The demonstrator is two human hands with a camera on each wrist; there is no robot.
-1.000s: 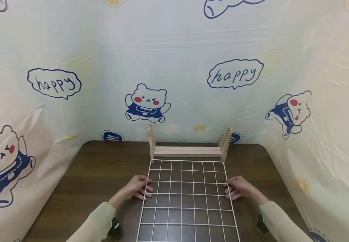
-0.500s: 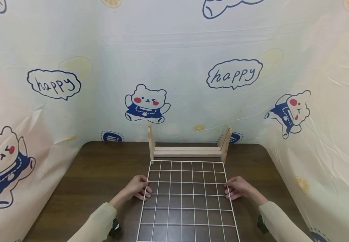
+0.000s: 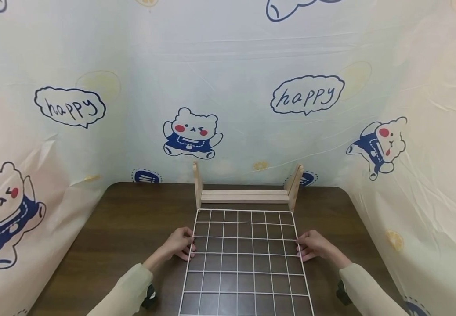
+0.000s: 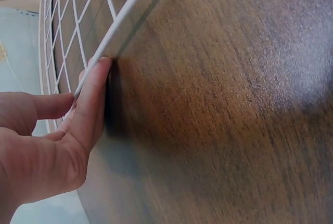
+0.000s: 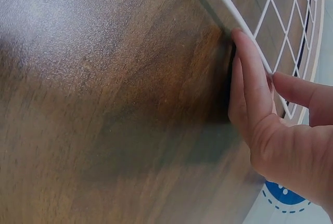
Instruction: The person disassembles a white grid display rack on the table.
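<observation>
A white wire grid panel (image 3: 237,253) stretches across the middle of the head view, its near end cut off by the frame. My left hand (image 3: 180,243) pinches the panel's left edge, thumb (image 4: 54,105) on top of the rim wire and fingers (image 4: 92,91) below it. On the opposite edge, my right hand (image 3: 314,245) pinches the rim the same way, with its fingers (image 5: 252,73) extended along the underside. The panel's far end meets the feet of a pale wooden stand (image 3: 245,196) that has two slanted uprights joined by a crossbar.
Everything rests on a dark brown wood-grain table (image 3: 129,210) with rounded far corners. A pale printed curtain (image 3: 247,57) hangs behind the table and along both sides. Black wrist devices (image 3: 149,298) show at the sleeves.
The fingers of both hands have drawn slightly outward, so less of them shows beneath the grid panel. The panel and wooden stand stay in place.
</observation>
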